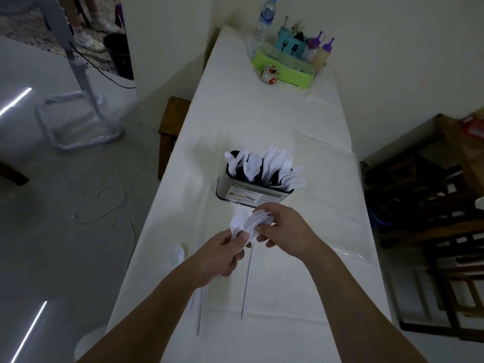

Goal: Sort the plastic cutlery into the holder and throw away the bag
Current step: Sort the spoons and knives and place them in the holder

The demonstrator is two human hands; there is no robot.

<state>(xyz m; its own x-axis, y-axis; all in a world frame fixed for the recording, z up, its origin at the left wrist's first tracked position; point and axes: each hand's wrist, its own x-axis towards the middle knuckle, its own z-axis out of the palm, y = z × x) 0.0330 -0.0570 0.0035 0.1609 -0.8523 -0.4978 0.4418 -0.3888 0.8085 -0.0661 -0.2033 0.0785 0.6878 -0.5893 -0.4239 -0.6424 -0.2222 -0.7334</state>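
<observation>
I have a stack of white spoons [255, 223] pinched between both hands: left hand [224, 254] gripping the handles, right hand [281, 230] curled round the bowls, I think. The holder [251, 191] stands just beyond. I'd square the stack, then drop it bowls-up into the left compartment.

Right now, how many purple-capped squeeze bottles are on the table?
2: one squeeze bottle and a second side by side in the green tray at the far end; more may be hidden.
</observation>
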